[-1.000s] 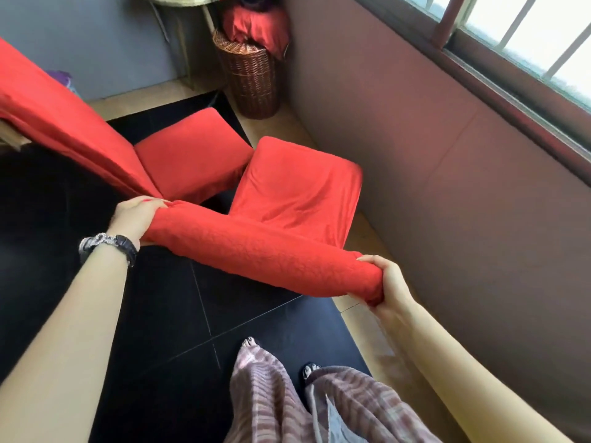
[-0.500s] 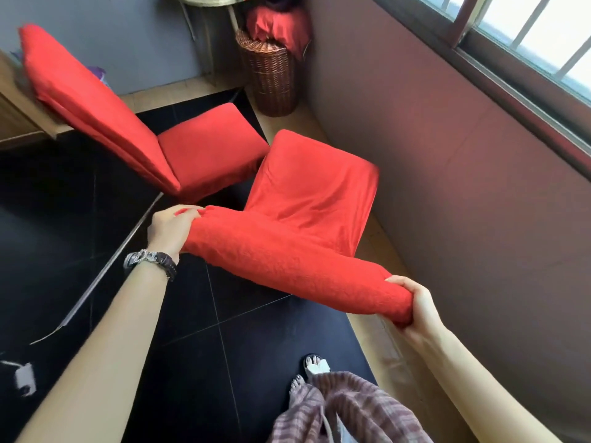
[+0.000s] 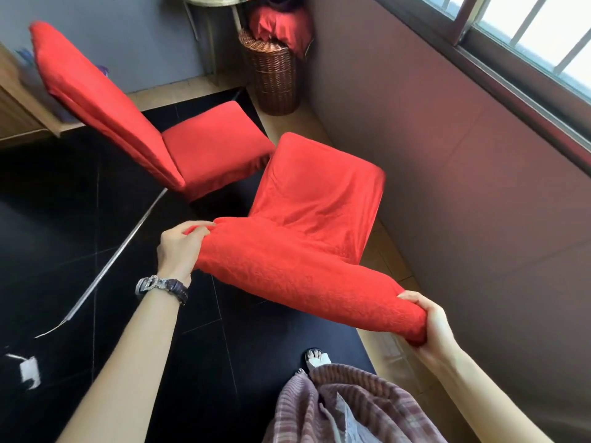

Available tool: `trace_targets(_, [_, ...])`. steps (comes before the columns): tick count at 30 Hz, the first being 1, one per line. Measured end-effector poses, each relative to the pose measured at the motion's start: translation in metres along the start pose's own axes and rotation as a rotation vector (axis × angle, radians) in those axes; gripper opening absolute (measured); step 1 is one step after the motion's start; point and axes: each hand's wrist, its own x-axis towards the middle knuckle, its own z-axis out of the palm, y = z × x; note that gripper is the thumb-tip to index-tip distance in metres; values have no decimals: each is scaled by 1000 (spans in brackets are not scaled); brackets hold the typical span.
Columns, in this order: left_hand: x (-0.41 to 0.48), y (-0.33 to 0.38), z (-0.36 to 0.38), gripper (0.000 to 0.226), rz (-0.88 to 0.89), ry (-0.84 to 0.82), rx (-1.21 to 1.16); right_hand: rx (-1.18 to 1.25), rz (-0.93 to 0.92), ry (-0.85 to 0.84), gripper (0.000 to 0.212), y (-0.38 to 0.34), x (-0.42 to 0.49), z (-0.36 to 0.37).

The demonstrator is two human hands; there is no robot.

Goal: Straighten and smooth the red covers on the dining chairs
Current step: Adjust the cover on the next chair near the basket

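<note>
A dining chair in a red cover [image 3: 307, 251] stands in front of me, its backrest top nearest me and its seat beyond. My left hand [image 3: 182, 247] grips the left top corner of the backrest cover. At the right top corner my right hand [image 3: 431, 327] grips the cover from the side. The fabric on the seat shows creases. A second red-covered chair [image 3: 134, 116] stands to the left, its seat touching the first chair's seat corner.
A wicker basket [image 3: 275, 75] holding red fabric [image 3: 284, 27] stands in the far corner. A maroon wall [image 3: 463, 155] under a window runs along the right. The floor is black tile with a tan strip by the wall. A wooden table edge [image 3: 19, 113] is at far left.
The view has shifted, so both chairs sit further right and lower in frame. Both hands keep hold of the backrest corners, and my right hand has dropped lower.
</note>
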Motion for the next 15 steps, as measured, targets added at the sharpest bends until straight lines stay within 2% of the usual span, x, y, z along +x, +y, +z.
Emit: trace_targets(15, [-62,-24,7,20,-11,17,-29,-121,-36,61,17,3,6,-54])
